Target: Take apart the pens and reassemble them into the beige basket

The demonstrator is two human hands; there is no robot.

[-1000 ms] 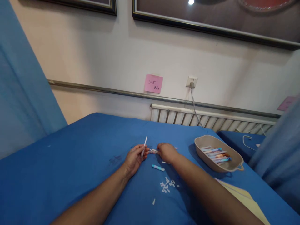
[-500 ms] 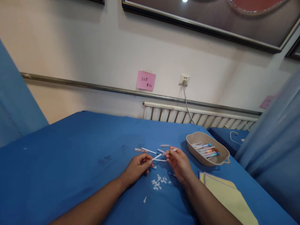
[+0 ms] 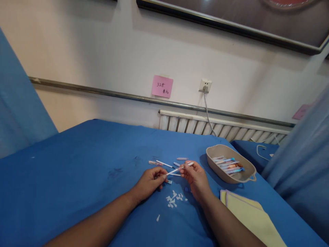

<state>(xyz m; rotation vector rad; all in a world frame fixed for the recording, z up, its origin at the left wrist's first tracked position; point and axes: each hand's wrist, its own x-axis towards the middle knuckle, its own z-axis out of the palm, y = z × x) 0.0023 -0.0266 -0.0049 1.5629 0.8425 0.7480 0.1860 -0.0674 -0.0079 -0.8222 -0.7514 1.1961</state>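
Note:
Between the finger and thumb of my left hand point(image 3: 151, 180) is a thin white pen refill point(image 3: 172, 171). My right hand point(image 3: 194, 178) is closed on a clear, pinkish pen barrel point(image 3: 189, 164). The refill's far end meets the barrel, and the two lie in one line; how deep it sits inside is too small to tell. Behind the hands lie another pen barrel point(image 3: 155, 163), a dark-tipped refill point(image 3: 164, 164) and a pale pen piece point(image 3: 182, 159). A blue piece point(image 3: 187, 189) lies partly hidden by my right hand. Small white tips point(image 3: 174, 199) are scattered nearer me.
A beige basket point(image 3: 253, 175) with several pens stands right on the blue-covered table point(image 3: 77, 171). Yellow sheets point(image 3: 246, 212) lie by my right forearm. Behind the table are a radiator point(image 3: 195, 125) and a socket with a cable point(image 3: 205, 85). A blue curtain point(image 3: 305, 147) hangs at the right.
The refill and the barrel, apart or barely touching before, now meet end to end in line. The view has shifted slightly.

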